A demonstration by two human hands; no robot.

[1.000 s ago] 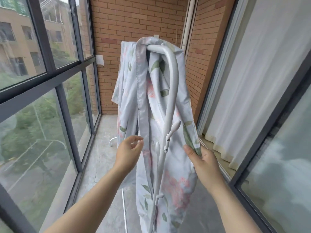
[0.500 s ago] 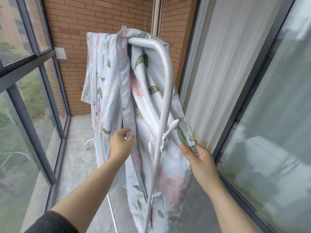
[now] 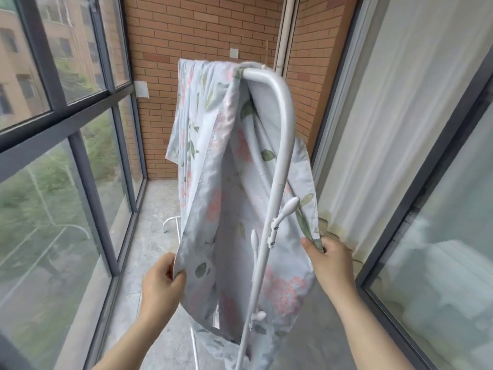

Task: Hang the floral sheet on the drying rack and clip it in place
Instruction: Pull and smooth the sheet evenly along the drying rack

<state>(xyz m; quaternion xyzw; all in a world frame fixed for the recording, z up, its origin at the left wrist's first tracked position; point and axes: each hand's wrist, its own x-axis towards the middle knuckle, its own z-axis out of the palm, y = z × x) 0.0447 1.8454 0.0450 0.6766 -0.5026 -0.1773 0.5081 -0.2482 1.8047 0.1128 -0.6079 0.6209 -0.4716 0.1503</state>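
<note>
A second ago the left hand [image 3: 161,283] was only reaching toward the near hem with loosely curled fingers. Now it has closed on that hem lower down and drawn it out to the left, so the floral sheet [image 3: 226,182] opens wider than before. The right hand [image 3: 330,260] has kept its hold on the opposite edge throughout.

I judge this to be spreading and evening, with hanging essentially done: the sheet is draped over the curved top bar of the white drying rack [image 3: 286,124] and falls on both sides of it. Its far part hangs toward the brick wall [image 3: 202,30], and the near folds reach down toward the floor [image 3: 154,209]. No clip shows on the cloth or in either hand, so clipping looks still to do.

The left fingers [image 3: 178,276] are pinched shut on the sheet's left edge, thumb on the near face and the others hidden behind the cloth. The right fingers [image 3: 309,245] are curled tight around the right edge, which is bunched in the fist. The rack's upright, with its knobbed pegs [image 3: 290,205], stands between the two hands in front of the sheet, and neither hand touches it
</note>
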